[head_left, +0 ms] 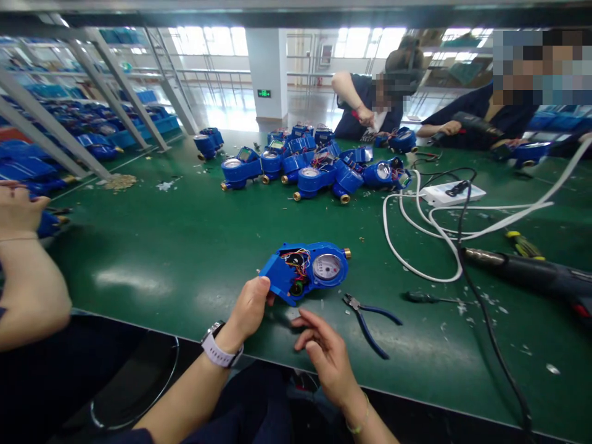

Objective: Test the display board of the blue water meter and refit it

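Observation:
A blue water meter (319, 262) lies on the green bench in front of me, its round dial facing up and a brass fitting at its right end. Its housing is uncovered, showing coloured wires inside. My left hand (250, 308) grips the blue cover part at the meter's left end, thumb on top and the other fingers mostly hidden beneath. Just below the meter, my right hand (324, 351) hovers with fingers apart and nothing in it. Blue-handled cutting pliers (370, 317) rest open on the bench to the right of that hand.
Several blue meters (309, 179) are heaped at the back. To the right lie a screwdriver (420, 298), a heat gun (531, 271), a yellow-black tool (525, 245), a white power strip (453, 193) and looping cables. A co-worker's arm (32, 283) is at left; two people work opposite.

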`<state>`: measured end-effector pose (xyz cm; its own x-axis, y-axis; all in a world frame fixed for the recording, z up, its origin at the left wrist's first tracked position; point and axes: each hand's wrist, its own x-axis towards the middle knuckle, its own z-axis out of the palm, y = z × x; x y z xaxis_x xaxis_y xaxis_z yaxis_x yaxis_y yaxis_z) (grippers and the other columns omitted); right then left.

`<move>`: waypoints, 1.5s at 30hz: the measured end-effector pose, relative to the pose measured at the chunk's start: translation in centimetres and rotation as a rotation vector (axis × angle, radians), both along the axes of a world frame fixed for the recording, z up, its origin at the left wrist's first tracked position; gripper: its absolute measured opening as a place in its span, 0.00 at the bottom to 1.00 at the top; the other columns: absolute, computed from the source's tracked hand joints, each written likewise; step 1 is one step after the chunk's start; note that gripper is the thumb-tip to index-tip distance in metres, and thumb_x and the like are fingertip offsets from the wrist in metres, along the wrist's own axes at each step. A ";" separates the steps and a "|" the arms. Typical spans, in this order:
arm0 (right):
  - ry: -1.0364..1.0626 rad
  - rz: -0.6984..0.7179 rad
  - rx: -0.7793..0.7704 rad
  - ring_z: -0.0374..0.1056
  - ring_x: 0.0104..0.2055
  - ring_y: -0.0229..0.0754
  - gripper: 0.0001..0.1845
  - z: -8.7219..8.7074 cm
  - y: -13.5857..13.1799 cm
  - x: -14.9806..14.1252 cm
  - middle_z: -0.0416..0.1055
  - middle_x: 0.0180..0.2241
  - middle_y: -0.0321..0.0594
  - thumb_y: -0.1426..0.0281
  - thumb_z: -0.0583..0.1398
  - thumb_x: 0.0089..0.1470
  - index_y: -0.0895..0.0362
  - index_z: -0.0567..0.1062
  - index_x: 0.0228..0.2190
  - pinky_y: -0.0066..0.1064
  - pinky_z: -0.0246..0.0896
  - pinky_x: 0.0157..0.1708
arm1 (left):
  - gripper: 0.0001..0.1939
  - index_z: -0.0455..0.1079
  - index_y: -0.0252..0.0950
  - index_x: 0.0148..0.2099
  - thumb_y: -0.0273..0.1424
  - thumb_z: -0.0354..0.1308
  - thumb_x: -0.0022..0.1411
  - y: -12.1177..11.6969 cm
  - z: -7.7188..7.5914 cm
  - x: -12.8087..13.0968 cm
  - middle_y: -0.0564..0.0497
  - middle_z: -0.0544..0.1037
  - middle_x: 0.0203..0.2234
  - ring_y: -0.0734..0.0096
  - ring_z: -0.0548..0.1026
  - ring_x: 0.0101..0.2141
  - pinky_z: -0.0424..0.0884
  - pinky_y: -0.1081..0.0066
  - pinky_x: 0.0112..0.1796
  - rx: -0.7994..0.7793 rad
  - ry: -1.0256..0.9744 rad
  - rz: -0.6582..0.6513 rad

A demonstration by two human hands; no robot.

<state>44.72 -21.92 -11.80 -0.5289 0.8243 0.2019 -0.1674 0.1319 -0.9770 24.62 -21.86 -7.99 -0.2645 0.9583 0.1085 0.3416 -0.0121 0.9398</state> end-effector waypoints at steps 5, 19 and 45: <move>0.009 0.004 -0.014 0.68 0.32 0.39 0.25 0.0 0.0 -0.1 0.73 0.44 0.45 0.54 0.57 0.63 0.54 0.69 0.56 0.31 0.66 0.36 | 0.41 0.68 0.33 0.24 0.61 0.31 0.65 0.0 -0.6 -0.1 0.46 0.72 0.20 0.67 0.70 0.25 0.66 0.69 0.31 -0.003 -0.071 0.005; 0.019 0.017 -0.023 0.69 0.32 0.39 0.24 -0.1 0.0 -0.1 0.72 0.42 0.45 0.55 0.56 0.64 0.54 0.69 0.56 0.32 0.66 0.36 | 0.42 0.70 0.32 0.25 0.63 0.33 0.63 -0.2 -1.0 -0.1 0.44 0.75 0.23 0.64 0.72 0.28 0.68 0.67 0.33 0.010 -0.057 0.030; 0.088 -0.117 -0.200 0.68 0.28 0.41 0.25 -0.8 1.2 -0.1 0.72 0.26 0.40 0.50 0.58 0.62 0.61 0.73 0.44 0.30 0.64 0.31 | 0.20 0.70 0.35 0.56 0.38 0.53 0.66 -1.7 0.3 2.9 0.47 0.76 0.36 0.69 0.73 0.32 0.71 0.69 0.37 0.067 0.077 -0.131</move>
<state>44.66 -20.69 -12.63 -0.4151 0.9071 0.0699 -0.2482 -0.0390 -0.9679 27.48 -23.60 -7.67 -0.1261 0.9739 0.1886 0.4042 -0.1231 0.9063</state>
